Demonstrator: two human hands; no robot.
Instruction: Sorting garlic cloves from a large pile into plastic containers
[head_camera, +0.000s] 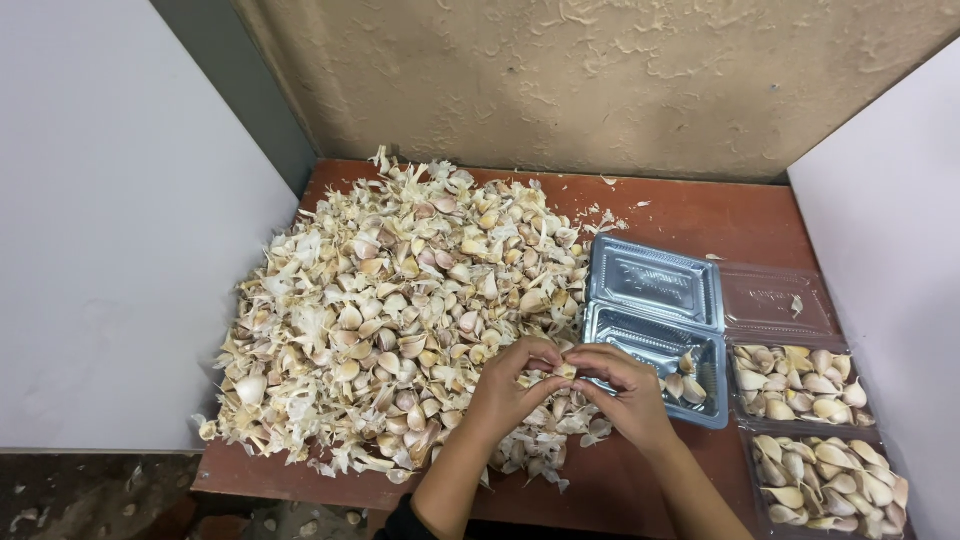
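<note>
Where the two forearms come up from the near edge of the table (640, 490), the left hand (510, 385) and right hand (620, 390) meet fingertip to fingertip, both pinching one garlic clove (566, 371) between them. Fingers curled in, thumbs on top; the grip looks like a peeling hold, with each hand steadying one end. The clove sits just above the table, over the near fringe of the pile and right beside the open tray.

Near right corner: two clear plastic trays of cloves (828, 483) and (800, 383), one behind the other along the right edge. Their cloves look smoother and cleaner than those in the heap, so probably sorted stock kept apart from the mess.

Just right of the hands: a clear hinged tray (700, 350), lid thrown back flat towards the far side, base holding only a few cloves (685, 385). It lies within short reach of the right hand, seemingly so a finished clove can be dropped in without stretching.

Left and centre: a large heap of loose garlic cloves and papery skins (390, 310), spread from the near-left corner almost to the far edge. Loose skins (540, 455) litter the near edge under the wrists.

Far side: scattered flakes (605, 218) on bare red-brown wood, then a rough tan wall (600, 80). White panels (120, 220) close in left and right.
</note>
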